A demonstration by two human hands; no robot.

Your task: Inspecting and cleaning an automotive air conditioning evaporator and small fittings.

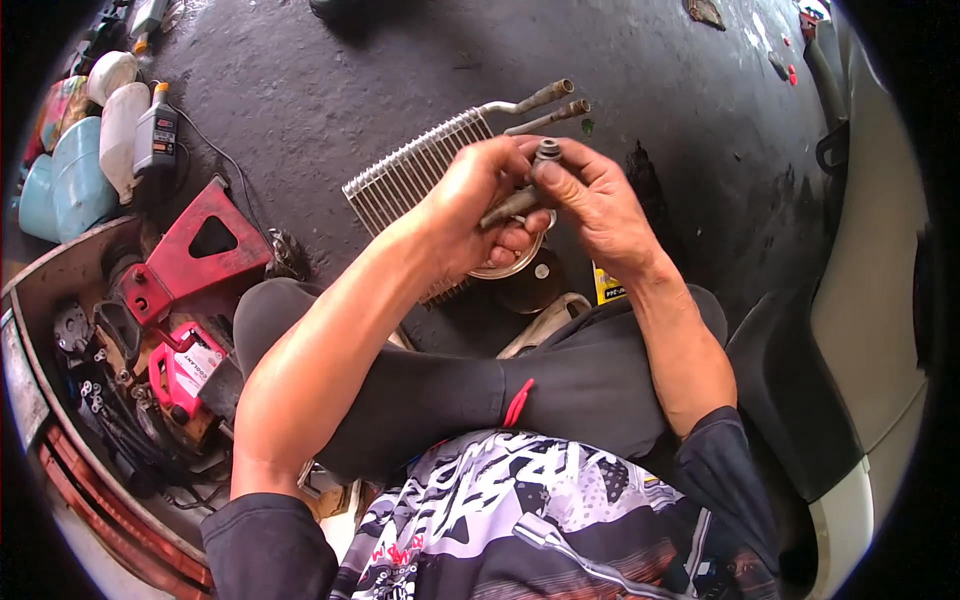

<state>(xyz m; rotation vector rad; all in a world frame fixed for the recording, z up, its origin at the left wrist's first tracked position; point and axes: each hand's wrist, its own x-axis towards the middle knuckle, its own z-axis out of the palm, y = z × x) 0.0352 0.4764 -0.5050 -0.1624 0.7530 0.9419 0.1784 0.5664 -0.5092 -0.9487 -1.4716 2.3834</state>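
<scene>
Both my hands meet over the floor in front of my crossed legs. My left hand (462,205) is closed round the body of a dull grey metal pipe fitting (513,207). My right hand (612,222) pinches its upper part, thumb just below the ringed end, which points up. Fingers hide part of the fitting. Just beneath the hands shows a round, pale curved rim; whether it joins the fitting I cannot tell. Behind my left forearm lies a silver finned evaporator core (418,165) with two metal pipes (545,95) reaching to the right.
At left stands an open bin (60,250) with loose parts, a pink jug (185,368) and a red metal bracket (205,245). Beyond are a grey bottle (157,132) and a light blue container (80,180). A car door panel (880,250) rises at right.
</scene>
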